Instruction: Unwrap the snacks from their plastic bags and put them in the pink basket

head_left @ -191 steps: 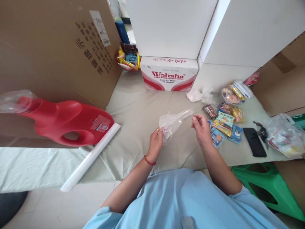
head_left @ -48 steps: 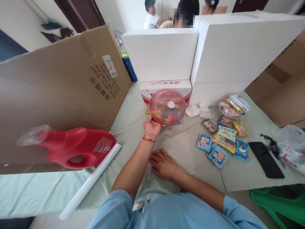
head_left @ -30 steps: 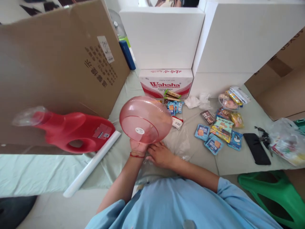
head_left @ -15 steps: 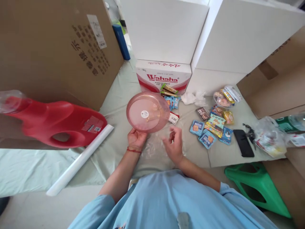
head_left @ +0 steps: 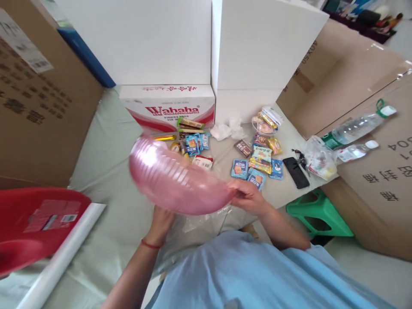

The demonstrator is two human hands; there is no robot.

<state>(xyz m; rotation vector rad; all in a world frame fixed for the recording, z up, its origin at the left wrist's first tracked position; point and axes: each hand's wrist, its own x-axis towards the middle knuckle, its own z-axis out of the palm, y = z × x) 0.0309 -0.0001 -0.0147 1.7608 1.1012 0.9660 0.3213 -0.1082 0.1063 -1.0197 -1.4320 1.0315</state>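
The person's right hand [head_left: 249, 197] pinches the rim of a tilted pink plate [head_left: 180, 182] above the cloth-covered table [head_left: 106, 141], while I can't tell the left hand's [head_left: 163, 221] grip, its fingers hidden behind the plate.

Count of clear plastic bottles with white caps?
2: larger green-labelled bottle, smaller bottle below it in view; both at right, beside the translucent plastic bag. Others may be hidden.
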